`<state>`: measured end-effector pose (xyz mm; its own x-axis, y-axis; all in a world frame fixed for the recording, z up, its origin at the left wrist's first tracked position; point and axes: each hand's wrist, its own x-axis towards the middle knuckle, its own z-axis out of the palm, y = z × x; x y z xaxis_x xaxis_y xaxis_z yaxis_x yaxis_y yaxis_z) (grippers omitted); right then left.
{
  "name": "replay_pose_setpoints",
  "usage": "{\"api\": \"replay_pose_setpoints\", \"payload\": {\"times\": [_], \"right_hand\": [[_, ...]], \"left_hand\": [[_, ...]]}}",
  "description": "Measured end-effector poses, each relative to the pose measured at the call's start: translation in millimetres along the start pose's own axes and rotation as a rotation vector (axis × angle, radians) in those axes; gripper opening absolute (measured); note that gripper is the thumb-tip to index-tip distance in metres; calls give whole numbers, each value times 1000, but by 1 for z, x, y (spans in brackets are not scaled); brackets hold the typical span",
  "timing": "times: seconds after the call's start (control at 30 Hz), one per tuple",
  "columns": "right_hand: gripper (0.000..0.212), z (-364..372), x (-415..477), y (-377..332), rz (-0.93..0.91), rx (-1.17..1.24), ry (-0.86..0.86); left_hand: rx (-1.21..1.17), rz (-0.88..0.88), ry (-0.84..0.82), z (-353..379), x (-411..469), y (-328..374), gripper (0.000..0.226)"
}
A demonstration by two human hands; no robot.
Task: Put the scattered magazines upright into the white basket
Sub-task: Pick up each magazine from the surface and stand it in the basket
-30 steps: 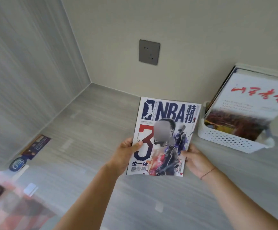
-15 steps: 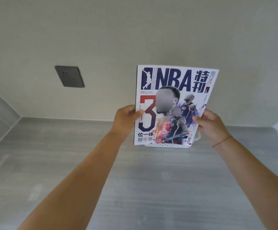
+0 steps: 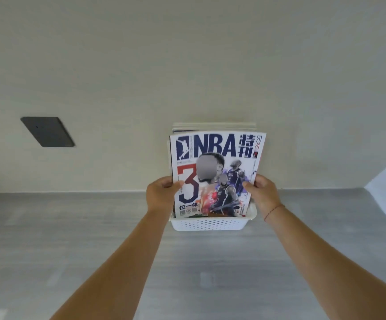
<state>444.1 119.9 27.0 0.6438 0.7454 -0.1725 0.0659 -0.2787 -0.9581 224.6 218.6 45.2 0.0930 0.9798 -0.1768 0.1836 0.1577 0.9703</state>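
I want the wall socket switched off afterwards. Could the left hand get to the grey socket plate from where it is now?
Probably yes, once free. The left hand is gripping the NBA magazine at the white basket; nothing visible stands between it and the socket plate up on the wall to its left.

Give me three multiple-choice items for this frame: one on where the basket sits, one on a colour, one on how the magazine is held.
1. Where is the basket?
A. On the grey counter against the wall
B. Hanging from the wall plate
C. On the floor

2. What colour is the big "3" on the magazine cover?
A. All green
B. Red on top, dark blue below
C. All yellow

3. How is the magazine held?
A. Lying flat on the counter
B. Rolled up in one hand
C. Upright, gripped at both side edges

Answers: 1 A, it stands on the counter by the wall; 2 B, as printed; 3 C, the left hand and right hand grip each side.
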Motion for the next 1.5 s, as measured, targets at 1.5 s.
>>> {"api": "replay_pose_setpoints", "payload": {"times": [1.5], "right_hand": [[59,-66,-35,48,170,253,-129]], "left_hand": [[-82,-209,-575,42,-10,-47,59]]}}
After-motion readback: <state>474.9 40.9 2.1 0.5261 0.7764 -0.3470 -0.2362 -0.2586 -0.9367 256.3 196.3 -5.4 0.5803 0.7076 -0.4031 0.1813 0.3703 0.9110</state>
